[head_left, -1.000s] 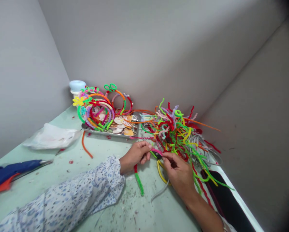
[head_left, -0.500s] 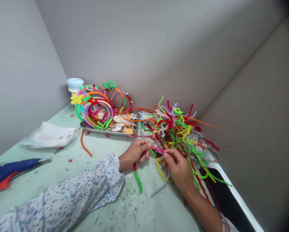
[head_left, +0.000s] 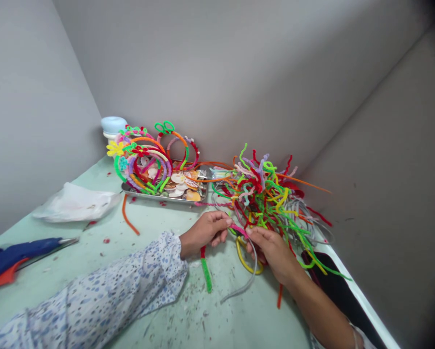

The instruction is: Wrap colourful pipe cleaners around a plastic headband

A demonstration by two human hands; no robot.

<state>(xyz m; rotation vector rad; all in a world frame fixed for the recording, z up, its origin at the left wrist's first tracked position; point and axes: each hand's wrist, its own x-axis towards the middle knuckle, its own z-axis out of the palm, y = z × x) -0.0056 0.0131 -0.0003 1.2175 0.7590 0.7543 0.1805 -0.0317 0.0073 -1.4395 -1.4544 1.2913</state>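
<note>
Left hand point(head_left: 206, 232) and right hand point(head_left: 271, 249): both closed in a fingertip pinch on one pink pipe cleaner point(head_left: 238, 228), held taut between them at the near edge of the pipe cleaner pile point(head_left: 264, 194). Against a second earlier, the right hand had rolled toward the pile and the grey band point(head_left: 239, 291) beneath it had swung nearer; the pinch was unchanged, so the pink piece looked still mid-work. Tray point(head_left: 159, 198) of headbands point(head_left: 145, 160): left of the pile. Glue gun point(head_left: 17, 252): far left of it.
</note>
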